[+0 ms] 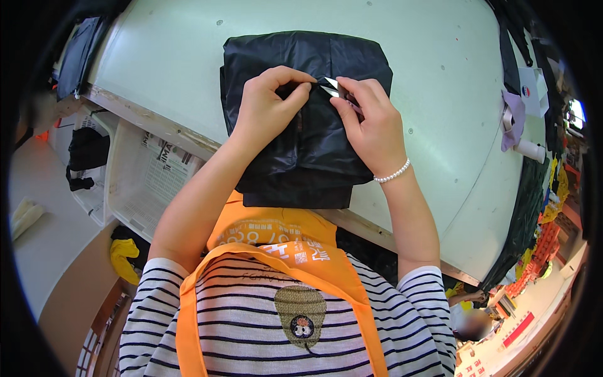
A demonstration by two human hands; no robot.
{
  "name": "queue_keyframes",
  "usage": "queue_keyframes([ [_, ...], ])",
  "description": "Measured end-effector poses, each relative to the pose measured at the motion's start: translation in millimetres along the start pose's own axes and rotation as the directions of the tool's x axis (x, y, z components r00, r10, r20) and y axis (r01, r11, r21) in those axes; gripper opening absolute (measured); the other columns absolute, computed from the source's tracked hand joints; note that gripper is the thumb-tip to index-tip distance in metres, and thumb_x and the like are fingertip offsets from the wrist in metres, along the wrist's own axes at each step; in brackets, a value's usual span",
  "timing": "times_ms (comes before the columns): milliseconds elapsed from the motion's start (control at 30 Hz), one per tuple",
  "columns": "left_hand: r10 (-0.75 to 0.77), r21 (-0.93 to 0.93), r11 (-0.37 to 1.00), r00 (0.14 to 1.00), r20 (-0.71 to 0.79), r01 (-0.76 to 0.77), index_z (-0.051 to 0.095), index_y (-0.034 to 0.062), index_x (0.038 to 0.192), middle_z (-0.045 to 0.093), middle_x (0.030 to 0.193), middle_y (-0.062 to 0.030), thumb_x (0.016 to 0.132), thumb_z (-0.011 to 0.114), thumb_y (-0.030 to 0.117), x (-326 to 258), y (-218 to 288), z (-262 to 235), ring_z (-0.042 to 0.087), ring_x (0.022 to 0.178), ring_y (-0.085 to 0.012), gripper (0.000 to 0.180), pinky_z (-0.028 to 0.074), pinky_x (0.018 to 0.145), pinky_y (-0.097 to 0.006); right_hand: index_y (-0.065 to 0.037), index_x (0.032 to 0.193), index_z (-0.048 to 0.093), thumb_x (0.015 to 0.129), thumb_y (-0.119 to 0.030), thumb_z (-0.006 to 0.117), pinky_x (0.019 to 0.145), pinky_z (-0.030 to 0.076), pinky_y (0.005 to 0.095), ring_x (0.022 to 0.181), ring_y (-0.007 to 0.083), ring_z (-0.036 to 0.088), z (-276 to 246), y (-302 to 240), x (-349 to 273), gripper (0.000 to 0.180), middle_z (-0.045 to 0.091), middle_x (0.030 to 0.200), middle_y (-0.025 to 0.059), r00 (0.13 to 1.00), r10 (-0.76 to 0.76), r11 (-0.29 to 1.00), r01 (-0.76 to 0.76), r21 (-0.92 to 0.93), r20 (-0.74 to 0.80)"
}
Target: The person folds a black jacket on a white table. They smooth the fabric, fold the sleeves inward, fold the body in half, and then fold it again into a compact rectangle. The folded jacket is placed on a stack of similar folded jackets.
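Folded black, shiny fabric (301,169), perhaps a garment, lies on the table in front of me. Near its upper middle, my left hand (267,107) pinches a bit of the black cloth between thumb and forefinger. Small thread snips (332,89) are in my right hand (377,125), gripped between thumb and fingers. The bright blades are apart and point at the spot beside my left fingertips. Whether a thread lies between them is too small to tell.
The pale table (452,125) spreads around the fabric. A white plastic crate (141,188) stands below its left edge. At the right edge are a white thread spool (531,151), purple cloth (513,119) and dark fabric (518,220). Another person (471,323) is at the lower right.
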State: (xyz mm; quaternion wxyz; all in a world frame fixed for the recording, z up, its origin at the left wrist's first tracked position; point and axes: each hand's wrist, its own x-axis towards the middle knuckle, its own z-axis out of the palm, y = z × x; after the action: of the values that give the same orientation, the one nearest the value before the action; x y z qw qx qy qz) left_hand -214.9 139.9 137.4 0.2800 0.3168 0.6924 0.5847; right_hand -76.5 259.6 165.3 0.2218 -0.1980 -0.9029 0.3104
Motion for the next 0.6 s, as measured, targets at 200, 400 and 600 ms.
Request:
queue_keyframes([
  [200,0.142,0.072,0.988,0.99,-0.016,-0.14,0.066,-0.0006,0.094,0.062,0.07,-0.0004,0.086,0.061,0.003,2.6,-5.1,-0.3,0.055,0.055,-0.0048,0.01,0.043,0.048,-0.02,-0.006,0.099,0.065,0.084,-0.018,0.068,0.055,0.048,0.029,0.062,0.0201,0.06,1.6,-4.0,3.3,0.02,0.06,0.083,0.0061,0.997,0.079,0.993,-0.079,0.084,0.003],
  [400,0.039,0.053,0.998,0.999,-0.011,-0.038,0.067,0.0,0.092,0.063,0.072,-0.0001,0.084,0.062,0.003,2.6,-3.3,-0.4,0.055,0.061,-0.0041,0.01,0.044,0.054,-0.02,-0.003,0.102,0.066,0.084,-0.007,0.068,0.059,0.049,0.0244,0.065,0.0146,0.059,0.2,-8.5,5.5,0.019,0.06,0.08,0.0069,0.996,0.082,0.996,-0.083,0.037,0.019],
  [600,0.143,0.167,0.976,0.989,-0.023,-0.137,0.068,0.0007,0.091,0.065,0.077,-0.0016,0.082,0.063,0.002,1.5,-1.2,0.4,0.058,0.07,-0.0069,0.01,0.046,0.065,-0.021,-0.005,0.092,0.068,0.083,-0.014,0.068,0.054,0.046,0.0297,0.06,0.0214,0.058,-2.0,-9.3,4.1,0.012,0.061,0.077,0.0067,0.986,0.161,0.983,-0.163,0.084,0.031],
])
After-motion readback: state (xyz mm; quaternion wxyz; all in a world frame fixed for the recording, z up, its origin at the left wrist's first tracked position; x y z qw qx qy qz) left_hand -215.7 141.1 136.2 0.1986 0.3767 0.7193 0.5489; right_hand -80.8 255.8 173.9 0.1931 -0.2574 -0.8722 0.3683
